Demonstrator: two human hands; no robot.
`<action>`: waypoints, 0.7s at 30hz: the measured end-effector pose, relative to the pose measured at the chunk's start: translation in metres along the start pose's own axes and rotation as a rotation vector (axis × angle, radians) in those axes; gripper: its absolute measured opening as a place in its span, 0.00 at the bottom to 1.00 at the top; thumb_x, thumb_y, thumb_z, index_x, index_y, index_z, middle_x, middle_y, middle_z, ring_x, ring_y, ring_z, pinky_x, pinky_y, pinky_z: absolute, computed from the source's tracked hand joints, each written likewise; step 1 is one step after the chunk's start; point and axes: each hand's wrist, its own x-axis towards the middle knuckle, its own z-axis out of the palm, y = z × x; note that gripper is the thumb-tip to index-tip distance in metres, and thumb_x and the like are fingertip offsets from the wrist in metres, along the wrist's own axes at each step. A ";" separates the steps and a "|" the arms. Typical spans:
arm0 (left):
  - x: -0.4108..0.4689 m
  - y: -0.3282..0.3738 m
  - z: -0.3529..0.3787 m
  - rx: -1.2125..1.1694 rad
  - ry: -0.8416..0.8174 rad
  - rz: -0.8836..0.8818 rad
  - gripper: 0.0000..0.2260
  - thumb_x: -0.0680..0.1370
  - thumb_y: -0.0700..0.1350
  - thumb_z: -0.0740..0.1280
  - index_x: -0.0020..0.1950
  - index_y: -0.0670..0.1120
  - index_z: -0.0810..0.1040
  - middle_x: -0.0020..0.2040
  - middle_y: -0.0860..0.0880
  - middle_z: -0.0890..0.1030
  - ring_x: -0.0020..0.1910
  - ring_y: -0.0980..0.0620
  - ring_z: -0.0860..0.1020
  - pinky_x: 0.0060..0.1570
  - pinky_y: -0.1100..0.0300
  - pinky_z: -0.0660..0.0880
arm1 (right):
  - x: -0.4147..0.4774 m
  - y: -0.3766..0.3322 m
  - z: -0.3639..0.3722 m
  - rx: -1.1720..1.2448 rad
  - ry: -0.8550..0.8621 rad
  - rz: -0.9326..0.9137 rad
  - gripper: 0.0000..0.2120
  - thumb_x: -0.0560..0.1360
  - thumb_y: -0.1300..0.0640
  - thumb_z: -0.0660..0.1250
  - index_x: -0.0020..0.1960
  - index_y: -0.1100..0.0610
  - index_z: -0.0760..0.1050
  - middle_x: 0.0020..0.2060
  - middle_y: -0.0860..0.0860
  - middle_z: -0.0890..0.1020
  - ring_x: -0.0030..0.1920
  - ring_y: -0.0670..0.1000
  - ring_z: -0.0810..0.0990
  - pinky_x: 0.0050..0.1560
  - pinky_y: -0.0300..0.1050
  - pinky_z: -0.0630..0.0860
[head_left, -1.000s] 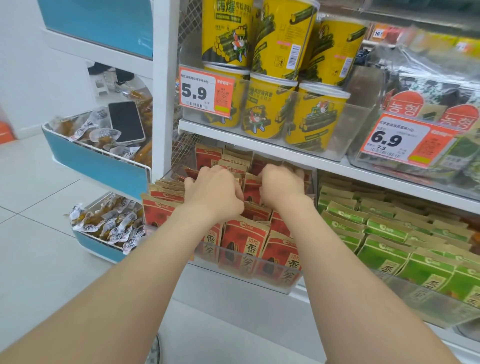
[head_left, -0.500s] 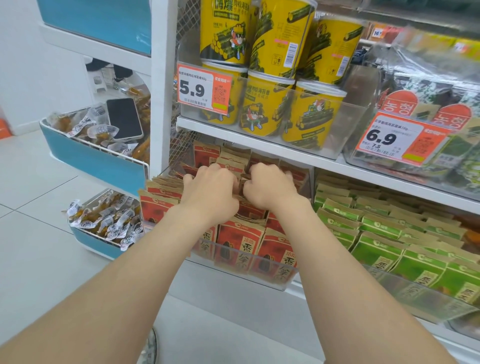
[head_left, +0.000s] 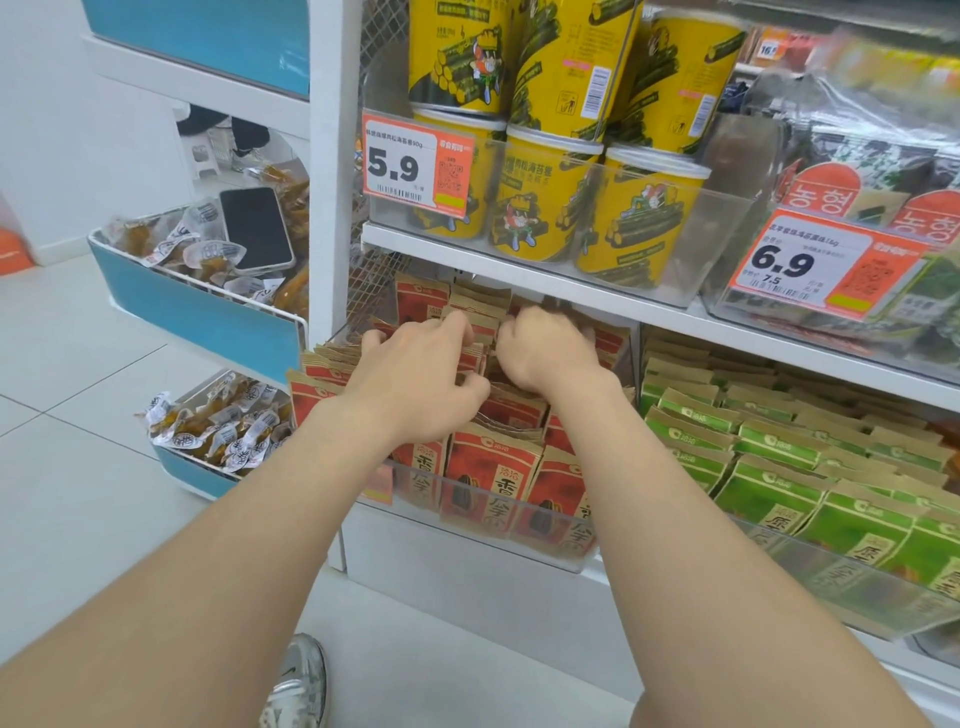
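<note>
The fingers (head_left: 457, 330) of my left hand (head_left: 415, 382) curl over the tops of the red packets (head_left: 488, 467), pinching a few against the thumb. My right hand (head_left: 545, 356) sits just beside it, its fingers hooked down into the same rows, too blurred to tell whether they grip. The packets stand upright in a clear bin (head_left: 550, 558) on the lower shelf, with green packets (head_left: 779, 457) to the right and yellow tubs (head_left: 545, 208) above.

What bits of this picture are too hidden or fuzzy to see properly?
Head view, all of it:
- Fingertips of the left hand and right hand: buried among the red packets, so any grip is hidden.
- Right hand's knuckles: motion-blurred.
- Top yellow tubs: cut off by the upper edge.
- Small print on the 6.9 price tag: too small and blurred.
</note>
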 end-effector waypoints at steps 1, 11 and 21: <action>-0.001 -0.001 0.000 0.009 -0.003 0.004 0.18 0.82 0.55 0.61 0.70 0.51 0.72 0.62 0.53 0.79 0.63 0.47 0.76 0.66 0.38 0.65 | 0.004 0.001 0.001 -0.027 0.002 0.014 0.22 0.87 0.50 0.51 0.75 0.59 0.70 0.75 0.63 0.73 0.78 0.64 0.68 0.82 0.68 0.53; -0.002 -0.008 0.001 0.003 -0.001 0.054 0.13 0.84 0.53 0.61 0.58 0.53 0.83 0.64 0.53 0.81 0.65 0.48 0.77 0.64 0.40 0.71 | 0.014 0.004 0.008 -0.141 -0.060 -0.013 0.18 0.86 0.56 0.55 0.70 0.58 0.76 0.72 0.60 0.74 0.73 0.64 0.72 0.79 0.67 0.59; -0.011 -0.001 -0.006 -0.039 0.030 0.047 0.13 0.85 0.52 0.62 0.65 0.52 0.82 0.64 0.52 0.81 0.65 0.47 0.78 0.68 0.39 0.74 | -0.030 0.014 -0.004 -0.303 0.079 -0.315 0.06 0.81 0.65 0.62 0.50 0.56 0.75 0.52 0.55 0.76 0.60 0.63 0.79 0.66 0.64 0.70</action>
